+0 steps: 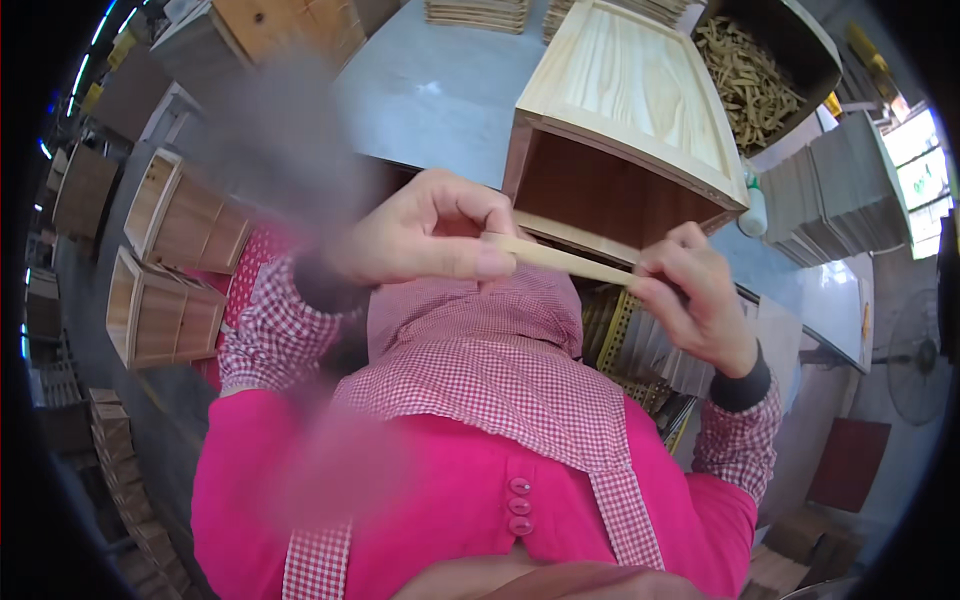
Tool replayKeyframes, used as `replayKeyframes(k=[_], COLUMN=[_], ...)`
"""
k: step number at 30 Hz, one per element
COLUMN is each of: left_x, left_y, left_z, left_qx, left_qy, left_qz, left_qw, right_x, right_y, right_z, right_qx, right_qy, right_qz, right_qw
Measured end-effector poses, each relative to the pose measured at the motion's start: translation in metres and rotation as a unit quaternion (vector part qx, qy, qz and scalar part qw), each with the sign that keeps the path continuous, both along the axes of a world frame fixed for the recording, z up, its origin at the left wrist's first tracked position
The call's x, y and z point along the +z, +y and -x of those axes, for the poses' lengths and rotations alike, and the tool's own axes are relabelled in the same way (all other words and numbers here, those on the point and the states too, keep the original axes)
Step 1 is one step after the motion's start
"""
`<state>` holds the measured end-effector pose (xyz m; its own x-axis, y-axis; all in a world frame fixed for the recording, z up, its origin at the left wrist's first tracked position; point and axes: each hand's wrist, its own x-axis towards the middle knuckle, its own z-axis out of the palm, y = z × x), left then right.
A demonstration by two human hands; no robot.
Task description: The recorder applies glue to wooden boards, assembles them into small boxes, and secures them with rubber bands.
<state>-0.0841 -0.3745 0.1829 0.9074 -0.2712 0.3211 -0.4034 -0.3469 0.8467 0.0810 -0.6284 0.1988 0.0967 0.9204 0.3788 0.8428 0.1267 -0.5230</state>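
Observation:
My left hand point(430, 235) and my right hand point(700, 295) are raised in front of my apron. Between them stretches a narrow pale tan strip point(570, 262), pinched at one end by each hand. Whether the strip is tape or thin wood I cannot tell. Just beyond it, a pale wooden box point(625, 75) stands on the table, its open side facing me and its inside dark. The strip passes in front of the box's lower near edge, and I cannot tell whether they touch.
A blue-grey table point(430, 90) bears the box and stacked thin boards point(478, 12). At the far right are a dark bin point(810, 50) of curled tan strips, a white bottle point(755, 210) and stacked panels point(840, 190). More wooden boxes point(180, 310) stand left; a fan point(912, 358) is right.

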Motion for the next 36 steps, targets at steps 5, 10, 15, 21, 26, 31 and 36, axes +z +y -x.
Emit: replayKeyframes(k=[5,10,15,21,26,31,36], left_x=[0.021,-0.002,-0.104,-0.191,-0.204,-0.182,-0.15], left_y=[0.05,0.113,0.084,0.059,0.072,0.07,0.054], left_z=[-0.002,-0.021,-0.006,-0.009,-0.023,-0.032,-0.021], left_qx=[0.167,0.214,0.142,0.207,0.265,0.237,0.198], left_qy=[-0.189,-0.186,-0.181,-0.134,-0.17,-0.168,-0.209], left_qz=[-0.313,-0.35,-0.436,-0.54,-0.558,-0.555,-0.357], left_qw=[0.916,0.893,0.87,0.804,0.768,0.78,0.888], right_x=[0.007,-0.002,-0.071,-0.161,-0.177,-0.15,-0.124], right_y=[-0.057,-0.101,-0.079,-0.06,-0.055,-0.041,-0.028], right_z=[-0.068,-0.138,-0.086,-0.067,-0.091,-0.108,-0.112], right_qx=[-0.114,-0.219,-0.216,-0.289,-0.348,-0.325,-0.381], right_qy=[-0.115,-0.116,-0.264,-0.324,-0.373,-0.373,-0.174], right_qz=[-0.112,-0.058,0.053,0.078,0.108,-0.044,-0.198], right_qw=[0.98,0.967,0.939,0.897,0.853,0.868,0.886])
